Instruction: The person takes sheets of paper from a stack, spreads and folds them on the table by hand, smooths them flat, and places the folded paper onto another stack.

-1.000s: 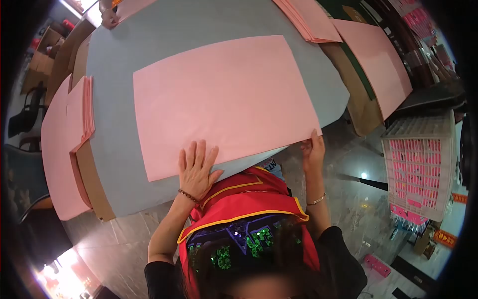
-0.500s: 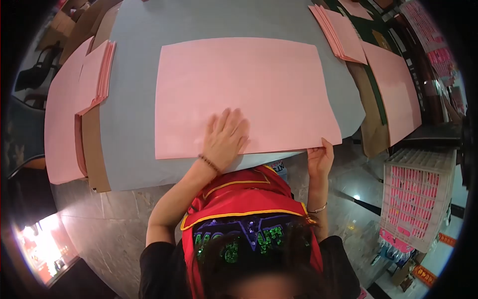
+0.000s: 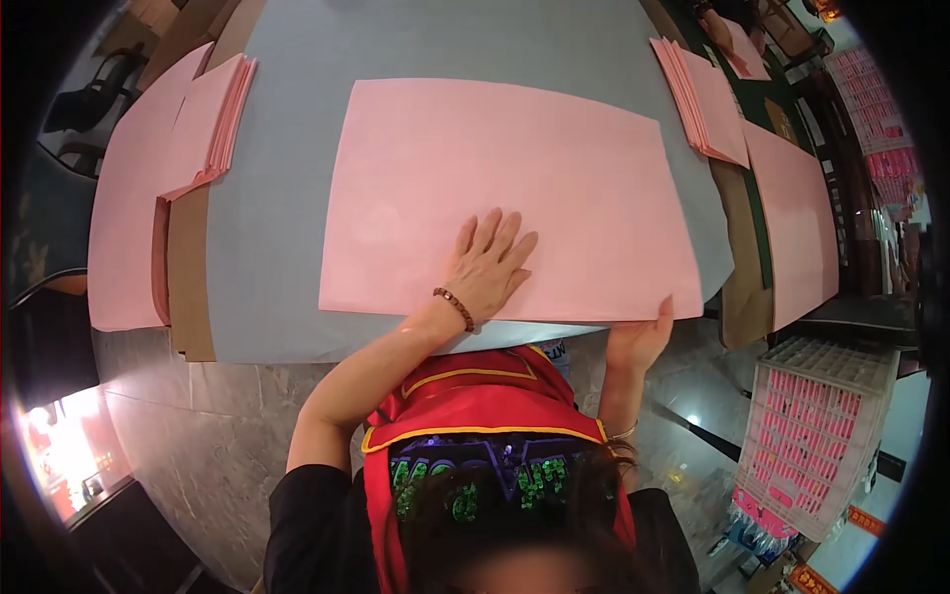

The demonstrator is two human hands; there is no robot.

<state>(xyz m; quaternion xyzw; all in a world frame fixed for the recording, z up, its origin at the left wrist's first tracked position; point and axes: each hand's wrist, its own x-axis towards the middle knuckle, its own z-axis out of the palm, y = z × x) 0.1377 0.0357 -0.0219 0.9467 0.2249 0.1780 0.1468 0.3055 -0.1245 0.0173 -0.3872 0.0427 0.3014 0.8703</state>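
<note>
A large pink sheet (image 3: 515, 158), paper or thin cloth, lies flat on the grey-covered table (image 3: 287, 228). My left hand (image 3: 487, 274), with a beaded bracelet at the wrist, rests palm down on the sheet near its front edge. Its fingers are spread and nothing is in them. At the sheet's front right corner, my right hand (image 3: 638, 342) pinches the edge, thumb on top and the other fingers mostly hidden beneath.
Folded pink sheets (image 3: 203, 129) are stacked at the left, with another folded stack (image 3: 705, 104) at the back right. A second pink sheet (image 3: 792, 223) lies farther right. A white rack (image 3: 807, 436) stands on the floor. Another person's hand (image 3: 717, 30) shows at the top right.
My left hand has slid right across the sheet, its fingers now spread wider. My right hand keeps its hold on the corner. The view has turned slightly, and another person's hand has come into sight.
</note>
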